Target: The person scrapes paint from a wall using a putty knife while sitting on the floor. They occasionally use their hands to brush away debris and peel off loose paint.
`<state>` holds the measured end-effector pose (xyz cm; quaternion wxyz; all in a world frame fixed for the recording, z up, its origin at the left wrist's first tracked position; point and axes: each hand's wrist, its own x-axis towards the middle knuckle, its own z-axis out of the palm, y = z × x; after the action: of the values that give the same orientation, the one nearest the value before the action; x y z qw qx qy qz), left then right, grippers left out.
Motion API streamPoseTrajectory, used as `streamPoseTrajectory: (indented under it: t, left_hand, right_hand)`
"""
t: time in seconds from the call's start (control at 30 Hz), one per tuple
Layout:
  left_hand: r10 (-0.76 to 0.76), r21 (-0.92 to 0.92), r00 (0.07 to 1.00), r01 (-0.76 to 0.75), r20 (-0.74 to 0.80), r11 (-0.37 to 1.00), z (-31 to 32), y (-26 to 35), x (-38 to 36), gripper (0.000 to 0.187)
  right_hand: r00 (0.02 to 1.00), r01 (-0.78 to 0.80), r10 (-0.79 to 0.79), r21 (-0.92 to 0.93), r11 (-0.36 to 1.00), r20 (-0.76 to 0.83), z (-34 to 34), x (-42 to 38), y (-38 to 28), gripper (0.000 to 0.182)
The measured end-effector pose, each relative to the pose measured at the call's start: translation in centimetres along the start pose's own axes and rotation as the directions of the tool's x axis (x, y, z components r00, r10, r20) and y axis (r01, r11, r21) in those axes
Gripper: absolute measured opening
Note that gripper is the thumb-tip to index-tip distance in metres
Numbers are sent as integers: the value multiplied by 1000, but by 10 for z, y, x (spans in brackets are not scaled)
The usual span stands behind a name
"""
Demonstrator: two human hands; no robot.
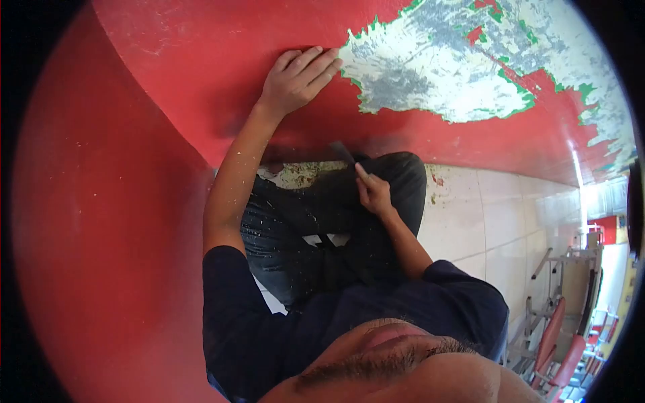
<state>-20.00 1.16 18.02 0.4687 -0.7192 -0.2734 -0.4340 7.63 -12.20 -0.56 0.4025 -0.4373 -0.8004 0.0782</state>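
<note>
My left hand (301,79) lies flat against the red painted wall (222,74), fingers stretched out, with the fingertips at the left edge of a scraped patch (430,74). That patch shows white and grey, with green paint along its ragged border. Lower down, my right hand (373,191) is closed around a scraper (343,153), its dark flat blade pointing up and left. The blade is over my folded legs, near the foot of the wall. Most of the scraper's handle is hidden in my fingers.
Another red surface (101,221) curves along the left. Paint flakes (302,176) lie on the pale tiled floor (463,215) by the wall's foot. Metal-framed furniture and red chairs (551,332) stand at the lower right. My crossed legs (282,235) are below the wall.
</note>
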Motion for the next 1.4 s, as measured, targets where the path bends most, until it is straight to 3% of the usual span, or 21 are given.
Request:
streamPoseTrajectory:
  t: [0.07, 0.13, 0.17, 0.23, 0.27, 0.3, 0.4, 0.43, 0.5, 0.53, 0.57, 0.63, 0.7, 0.83, 0.87, 0.93, 1.0, 1.1, 1.13, 1.27, 1.4]
  left_hand:
    - [-22, -49, 999, 20, -30, 999, 6, 6, -11, 17]
    - [-81, -101, 994, 74, -72, 992, 16, 14, -26, 12]
    - [-182, -229, 982, 189, 53, 955, 18, 30, -37, 12]
    - [-321, -407, 894, 432, 314, 805, 18, 73, -53, 14]
    - [-439, -533, 701, 713, 562, 455, 9, 85, -34, 17]
    - [-405, -502, 465, 865, 787, 17, 1, 95, -15, 21]
    - [-493, -744, 811, 534, 315, 402, 21, 111, 10, 21]
    - [-248, -610, 949, 315, 196, 727, 17, 97, 18, 39]
    - [-22, -449, 972, 128, 232, 885, 14, 69, 38, 51]
    - [39, -119, 932, 4, 361, 993, 26, 51, 41, 60]
    - [158, 29, 950, -172, 269, 985, 36, 27, 37, 63]
    - [76, -8, 963, -77, 260, 997, 19, 1, 48, 63]
    - [-252, 76, 960, 244, 124, 967, 0, -29, 70, 64]
    - [-689, -10, 721, 690, -71, 724, 1, -17, 93, 63]
    - [-613, 70, 789, 610, 40, 790, 14, 2, 84, 63]
    - [-252, 227, 942, 201, 224, 953, 33, 32, 56, 62]
    - [20, 106, 988, -36, 153, 994, 41, 45, 29, 53]
    - [276, -197, 939, -236, 204, 951, 24, 25, 16, 44]
    - [210, -284, 968, -166, 134, 944, 12, 17, 20, 35]
    - [112, -153, 994, -113, -12, 982, -15, -12, 12, 27]
    - [68, -172, 996, -77, -56, 982, -22, -11, 21, 19]
  right_hand:
    - [978, 67, -69, -17, 998, -198, 2, 0, 4, 43]
    - [912, -256, 332, 299, 919, -241, -4, -8, -10, 45]
    - [833, -371, 505, 447, 814, -227, -10, -5, -17, 46]
    - [823, -340, 504, 482, 807, -263, -24, 6, -38, 48]
    - [825, -311, 489, 496, 811, -282, -30, 17, -47, 49]
    - [831, -313, 489, 504, 805, -266, -36, 30, -56, 50]
    - [863, -284, 446, 502, 817, -237, -46, 63, -81, 51]
    - [880, -244, 405, 494, 835, -249, -50, 72, -86, 52]
    - [876, -199, 411, 585, 786, -254, -60, 88, -94, 54]
    - [876, -175, 400, 595, 785, -269, -68, 92, -94, 54]
    - [872, -162, 402, 610, 776, -281, -74, 92, -92, 55]
    - [865, -145, 403, 620, 771, -299, -82, 92, -88, 55]
    - [863, -144, 401, 610, 779, -308, -89, 91, -83, 55]
    - [822, -173, 481, 670, 722, -305, -84, 93, -95, 54]
    - [826, -175, 476, 664, 727, -303, -81, 95, -98, 53]
    - [845, -133, 436, 670, 730, -308, -77, 99, -104, 53]
    - [863, -89, 397, 681, 727, -311, -79, 104, -113, 53]
    - [875, -27, 347, 680, 733, -338, -82, 109, -112, 54]
    - [868, -29, 365, 699, 715, -337, -82, 110, -115, 53]
    - [884, 19, 341, 753, 658, -321, -78, 104, -121, 52]
    - [887, -83, 400, 773, 630, -231, -68, 94, -119, 53]
